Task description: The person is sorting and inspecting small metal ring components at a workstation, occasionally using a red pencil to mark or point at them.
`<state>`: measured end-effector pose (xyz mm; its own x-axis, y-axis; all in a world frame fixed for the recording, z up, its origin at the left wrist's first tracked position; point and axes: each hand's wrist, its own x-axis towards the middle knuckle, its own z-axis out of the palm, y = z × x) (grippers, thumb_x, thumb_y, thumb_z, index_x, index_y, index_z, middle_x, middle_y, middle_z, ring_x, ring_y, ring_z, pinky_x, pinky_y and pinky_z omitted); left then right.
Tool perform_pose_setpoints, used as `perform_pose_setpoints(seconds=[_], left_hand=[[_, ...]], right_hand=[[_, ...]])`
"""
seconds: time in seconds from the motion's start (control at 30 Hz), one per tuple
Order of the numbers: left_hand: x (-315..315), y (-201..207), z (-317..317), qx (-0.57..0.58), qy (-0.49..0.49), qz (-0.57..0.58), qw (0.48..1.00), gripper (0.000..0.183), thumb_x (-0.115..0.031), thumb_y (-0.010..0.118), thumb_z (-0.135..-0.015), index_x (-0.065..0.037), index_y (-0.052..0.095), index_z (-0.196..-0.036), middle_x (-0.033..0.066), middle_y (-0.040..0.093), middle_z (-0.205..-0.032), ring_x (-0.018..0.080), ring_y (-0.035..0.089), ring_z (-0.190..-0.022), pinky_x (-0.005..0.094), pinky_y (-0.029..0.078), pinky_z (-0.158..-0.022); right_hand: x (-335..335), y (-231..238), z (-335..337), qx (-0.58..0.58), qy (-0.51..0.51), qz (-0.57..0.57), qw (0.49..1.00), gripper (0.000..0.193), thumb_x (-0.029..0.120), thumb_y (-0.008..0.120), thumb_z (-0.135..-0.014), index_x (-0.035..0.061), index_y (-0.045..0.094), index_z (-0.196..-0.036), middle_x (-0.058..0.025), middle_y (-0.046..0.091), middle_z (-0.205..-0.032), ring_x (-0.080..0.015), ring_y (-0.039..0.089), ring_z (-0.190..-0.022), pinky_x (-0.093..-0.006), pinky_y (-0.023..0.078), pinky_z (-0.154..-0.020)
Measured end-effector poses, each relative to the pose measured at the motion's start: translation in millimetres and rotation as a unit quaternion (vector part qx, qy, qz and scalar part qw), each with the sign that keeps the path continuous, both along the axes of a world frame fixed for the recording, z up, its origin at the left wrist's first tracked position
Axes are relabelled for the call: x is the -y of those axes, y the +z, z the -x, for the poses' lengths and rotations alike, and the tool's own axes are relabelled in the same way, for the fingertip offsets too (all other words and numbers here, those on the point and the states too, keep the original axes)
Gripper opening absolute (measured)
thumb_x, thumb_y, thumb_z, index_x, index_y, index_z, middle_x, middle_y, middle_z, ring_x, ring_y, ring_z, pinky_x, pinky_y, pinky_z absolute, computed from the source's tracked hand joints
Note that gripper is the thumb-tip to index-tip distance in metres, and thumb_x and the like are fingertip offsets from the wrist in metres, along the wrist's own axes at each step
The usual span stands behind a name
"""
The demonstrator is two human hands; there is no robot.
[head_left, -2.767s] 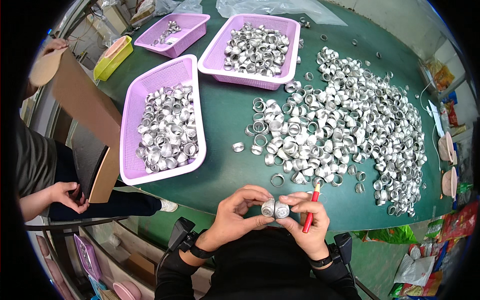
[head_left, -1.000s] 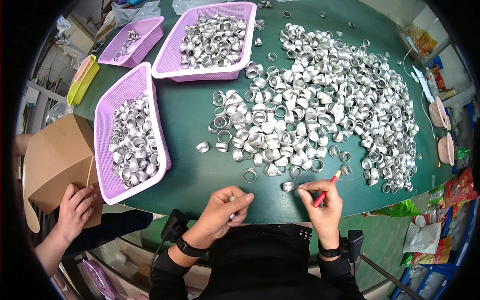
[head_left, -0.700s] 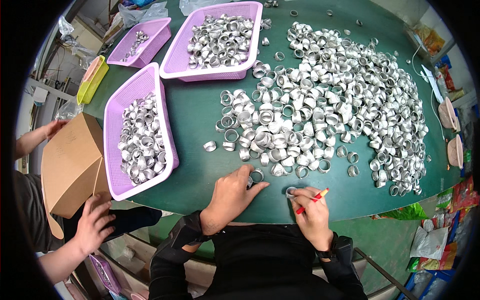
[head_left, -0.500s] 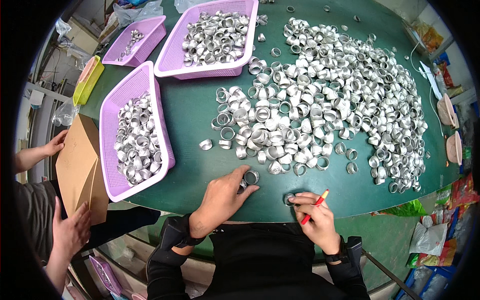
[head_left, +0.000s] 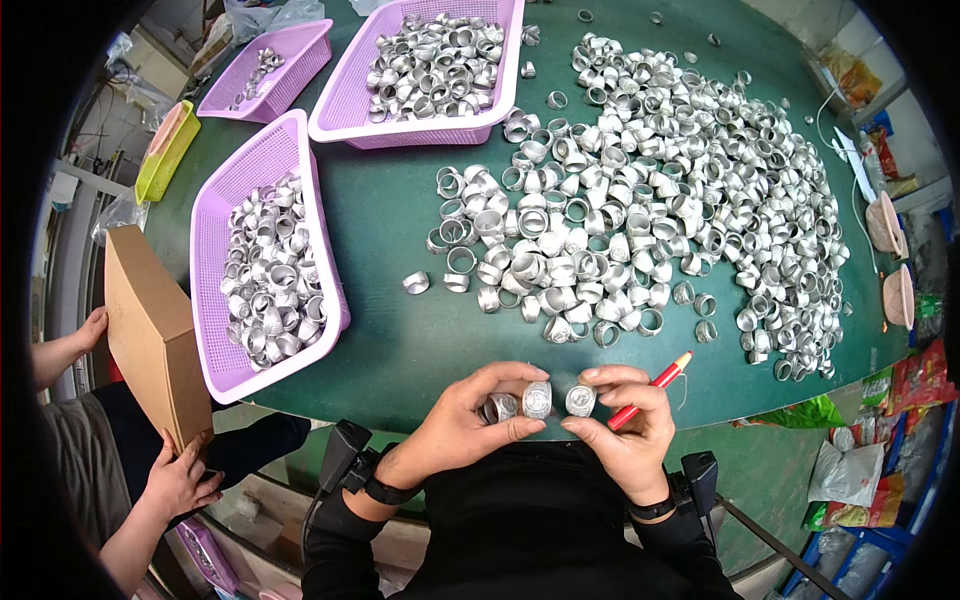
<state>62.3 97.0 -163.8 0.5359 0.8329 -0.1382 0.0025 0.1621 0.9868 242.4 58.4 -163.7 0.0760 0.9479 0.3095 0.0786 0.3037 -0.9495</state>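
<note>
Just above the near edge of the green table (head_left: 385, 335), my left hand (head_left: 455, 425) is closed round silver metal rings. One ring (head_left: 537, 400) is pinched at the fingertips with its patterned face showing. Another ring (head_left: 499, 407) sits deeper in the fingers, partly hidden. Close beside it, my right hand (head_left: 635, 430) pinches a third ring (head_left: 580, 401) between thumb and fingers, its engraved face turned up. A red pencil (head_left: 650, 390) lies slantwise through the same right hand. The two foremost rings are side by side with a small gap.
A wide heap of silver rings (head_left: 640, 190) covers the middle and right of the table. Purple baskets (head_left: 320, 345) with rings stand at left and far left. A yellow-green basket (head_left: 165, 150) is beyond them. At left, another person's hands (head_left: 180, 485) hold a cardboard box (head_left: 150, 330).
My left hand has lifted rings off the table, and my right hand has moved up beside it with its ring and pencil. The other person's cardboard box has tilted and shifted.
</note>
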Motion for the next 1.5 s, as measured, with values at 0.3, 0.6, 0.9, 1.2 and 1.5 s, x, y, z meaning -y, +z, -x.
perform_pose_setpoints(seconds=[0.3,0.6,0.9,1.2,1.5], left_hand=[[6.9,-7.4,-2.1,0.294,-0.073,0.273,0.913,0.040,-0.021,0.056,-0.086,-0.001,0.044,-0.118,0.0107,0.059,-0.095,0.0115,0.057,-0.078,0.0177,0.038,-0.048],[9.5,8.8,-9.3,0.190,-0.003,0.222,0.956,0.039,-0.017,0.060,-0.083,-0.002,0.048,-0.117,0.0096,0.057,-0.095,0.0097,0.056,-0.070,0.0171,0.037,-0.047],[9.4,15.3,-19.6,-0.134,0.079,-0.195,0.968,0.037,-0.006,0.074,-0.066,-0.003,0.060,-0.100,0.0024,0.054,-0.081,0.0057,0.050,-0.065,0.0182,0.040,-0.054],[10.8,-4.6,-12.3,0.218,-0.049,0.446,0.866,0.033,-0.028,0.041,-0.087,-0.001,0.050,-0.104,0.0119,0.058,-0.080,0.0132,0.056,-0.058,0.0192,0.034,-0.035],[3.3,-4.2,13.6,0.248,0.053,0.329,0.910,0.009,-0.008,0.056,-0.084,-0.007,0.048,-0.083,0.0105,0.057,-0.076,0.0114,0.056,-0.062,0.0154,0.028,-0.035]], right_hand=[[1.8,-6.4,18.2,-0.248,0.062,0.081,0.963,0.036,0.010,0.074,-0.067,0.0066,0.046,-0.090,-0.0143,0.059,-0.099,-0.0238,0.054,-0.096,-0.0358,0.043,-0.084],[7.3,-4.0,8.0,-0.297,0.004,0.072,0.952,0.032,0.000,0.065,-0.074,0.0021,0.042,-0.096,-0.0201,0.053,-0.105,-0.0277,0.054,-0.101,-0.0353,0.049,-0.082],[0.9,8.3,-13.6,0.097,0.028,-0.021,0.995,0.036,0.003,0.076,-0.062,0.0018,0.053,-0.090,-0.0141,0.063,-0.094,-0.0251,0.059,-0.090,-0.0317,0.049,-0.073],[0.3,15.7,-9.9,0.146,0.055,-0.038,0.987,0.045,0.010,0.081,-0.054,0.0046,0.051,-0.088,-0.0123,0.064,-0.091,-0.0227,0.059,-0.085,-0.0318,0.047,-0.073],[-35.5,-10.8,6.7,0.327,-0.054,0.001,0.943,0.025,0.000,0.068,-0.067,0.0030,0.050,-0.083,-0.0108,0.058,-0.087,-0.0299,0.051,-0.080,-0.0357,0.042,-0.068]])
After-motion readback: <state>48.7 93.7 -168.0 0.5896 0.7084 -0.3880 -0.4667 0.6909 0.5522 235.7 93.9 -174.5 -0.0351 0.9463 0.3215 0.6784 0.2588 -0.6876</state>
